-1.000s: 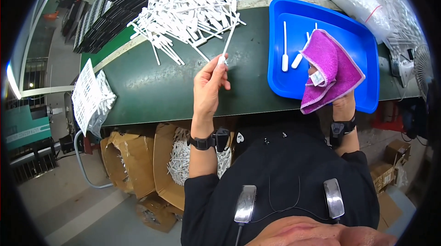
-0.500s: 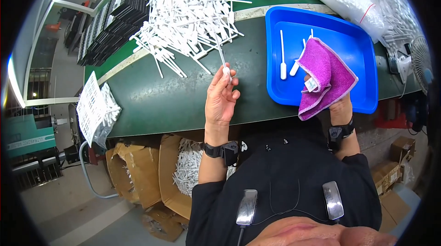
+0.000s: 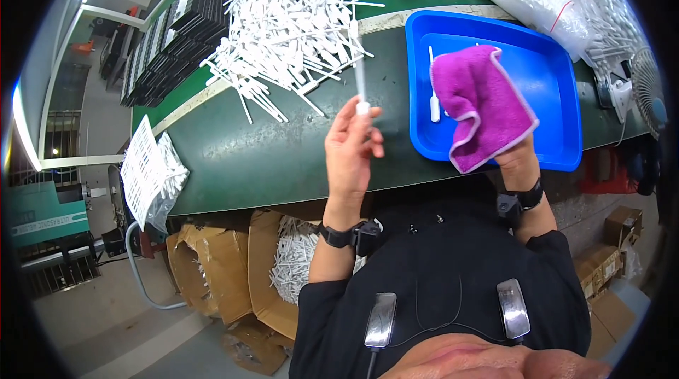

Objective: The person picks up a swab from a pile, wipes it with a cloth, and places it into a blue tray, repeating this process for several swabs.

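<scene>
Compared with the frame half a second earlier, the left hand (image 3: pixel 351 146) has been drawn lower and nearer the table's front edge, and the white plastic pipette (image 3: pixel 361 82) pinched in it is now held nearly upright rather than slanted toward the pile. The purple cloth (image 3: pixel 479 105) has been shifted slightly left over the blue tray (image 3: pixel 552 75); the right hand (image 3: pixel 516 160) remains beneath it.

The pipette is clamped by its bulb end between the thumb and fingertips of the left hand, with its thin stem standing straight up above the fingers, at the centre of the frame. The large heap of white pipettes (image 3: pixel 290 22) is spread over the green table (image 3: pixel 240 153) to the upper left of that hand. The right hand is closed on the lower edge of the cloth, at the tray's near rim. One loose pipette (image 3: pixel 433 89) is seen lying in the tray, just left of the cloth.
</scene>
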Tool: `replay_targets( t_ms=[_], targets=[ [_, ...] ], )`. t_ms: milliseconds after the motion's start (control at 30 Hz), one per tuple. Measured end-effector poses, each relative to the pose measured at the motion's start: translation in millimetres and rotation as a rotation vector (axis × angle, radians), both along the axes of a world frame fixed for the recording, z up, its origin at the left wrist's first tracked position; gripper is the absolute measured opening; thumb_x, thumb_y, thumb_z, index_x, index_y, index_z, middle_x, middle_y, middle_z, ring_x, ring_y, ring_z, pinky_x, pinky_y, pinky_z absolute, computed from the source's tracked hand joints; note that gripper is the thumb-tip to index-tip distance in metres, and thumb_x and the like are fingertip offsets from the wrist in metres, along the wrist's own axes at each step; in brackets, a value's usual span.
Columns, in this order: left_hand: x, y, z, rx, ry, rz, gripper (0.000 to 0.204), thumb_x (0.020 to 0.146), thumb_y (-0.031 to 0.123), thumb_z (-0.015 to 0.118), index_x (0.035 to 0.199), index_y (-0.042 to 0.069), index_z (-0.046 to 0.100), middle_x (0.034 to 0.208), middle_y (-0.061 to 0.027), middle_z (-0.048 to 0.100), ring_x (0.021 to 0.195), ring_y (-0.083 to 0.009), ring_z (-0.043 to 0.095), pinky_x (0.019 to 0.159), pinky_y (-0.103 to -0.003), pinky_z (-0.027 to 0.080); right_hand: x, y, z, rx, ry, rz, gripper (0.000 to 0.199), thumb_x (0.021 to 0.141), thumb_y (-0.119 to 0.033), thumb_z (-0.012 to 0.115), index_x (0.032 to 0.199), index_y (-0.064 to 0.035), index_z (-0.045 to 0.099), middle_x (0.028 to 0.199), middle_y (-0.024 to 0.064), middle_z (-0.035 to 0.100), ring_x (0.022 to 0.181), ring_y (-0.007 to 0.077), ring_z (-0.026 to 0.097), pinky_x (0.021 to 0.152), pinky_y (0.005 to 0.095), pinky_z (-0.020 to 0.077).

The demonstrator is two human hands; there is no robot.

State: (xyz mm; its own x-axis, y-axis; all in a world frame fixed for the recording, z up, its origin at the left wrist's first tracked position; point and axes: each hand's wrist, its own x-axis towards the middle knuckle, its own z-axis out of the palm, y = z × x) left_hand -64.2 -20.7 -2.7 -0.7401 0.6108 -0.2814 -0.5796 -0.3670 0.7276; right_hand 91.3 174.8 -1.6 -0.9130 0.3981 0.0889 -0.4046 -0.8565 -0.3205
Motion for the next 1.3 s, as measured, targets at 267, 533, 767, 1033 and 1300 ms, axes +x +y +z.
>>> replay_targets(
  t_ms=[267, 533, 767, 1033, 1300],
  targets=[
    [39, 24, 14, -0.095, 0.291, -0.759, 0.018, 0.094, 0.017, 0.054, 0.096, -0.001, 0.054, 0.068, -0.0069, 0.061, 0.045, -0.0097, 0.053, 0.040, -0.020, 0.044, -34, -29, 23, 0.412, -0.682, -0.257, 0.034, 0.097, -0.031, 0.044, 0.115, -0.0044, 0.055, 0.099, 0.0080, 0.063, 0.093, 0.0168, 0.060, 0.077, 0.0299, 0.0499],
    [44, 36, 15, 0.007, -0.041, -0.909, 0.022, 0.095, 0.020, 0.052, 0.089, -0.001, 0.055, 0.061, -0.0046, 0.058, 0.044, -0.0130, 0.054, 0.038, -0.022, 0.043, -37, 0, -3, 0.099, 0.362, 0.106, 0.034, 0.097, -0.035, 0.044, 0.111, -0.0062, 0.056, 0.086, 0.0024, 0.060, 0.078, 0.0082, 0.058, 0.069, 0.0246, 0.0479],
    [41, 36, 6, -0.235, 0.980, -0.289, 0.015, 0.091, 0.011, 0.055, 0.091, -0.002, 0.064, 0.068, -0.0047, 0.065, 0.055, -0.0088, 0.058, 0.049, -0.022, 0.045, -48, -55, 34, 0.204, -0.603, -0.153, 0.035, 0.100, -0.030, 0.041, 0.121, -0.0043, 0.053, 0.089, 0.0021, 0.062, 0.078, 0.0083, 0.058, 0.073, 0.0242, 0.0483],
    [10, 30, 55, -0.271, 0.741, -0.181, 0.023, 0.094, 0.018, 0.056, 0.088, -0.002, 0.067, 0.057, 0.0024, 0.051, 0.050, -0.0023, 0.043, 0.043, -0.019, 0.029, -18, -50, 20, 0.999, -0.477, 0.147, 0.035, 0.100, -0.030, 0.043, 0.116, -0.0021, 0.057, 0.092, 0.0014, 0.063, 0.081, 0.0062, 0.059, 0.072, 0.0210, 0.0484],
    [2, 65, 49, -0.095, 0.358, -0.149, 0.031, 0.096, 0.023, 0.053, 0.080, 0.000, 0.064, 0.053, 0.0039, 0.046, 0.046, -0.0026, 0.039, 0.041, -0.019, 0.027, 3, -29, 34, 0.543, -0.666, 0.392, 0.034, 0.099, -0.030, 0.045, 0.107, -0.0009, 0.061, 0.087, 0.0013, 0.064, 0.073, 0.0049, 0.057, 0.064, 0.0198, 0.0464]
  ],
)
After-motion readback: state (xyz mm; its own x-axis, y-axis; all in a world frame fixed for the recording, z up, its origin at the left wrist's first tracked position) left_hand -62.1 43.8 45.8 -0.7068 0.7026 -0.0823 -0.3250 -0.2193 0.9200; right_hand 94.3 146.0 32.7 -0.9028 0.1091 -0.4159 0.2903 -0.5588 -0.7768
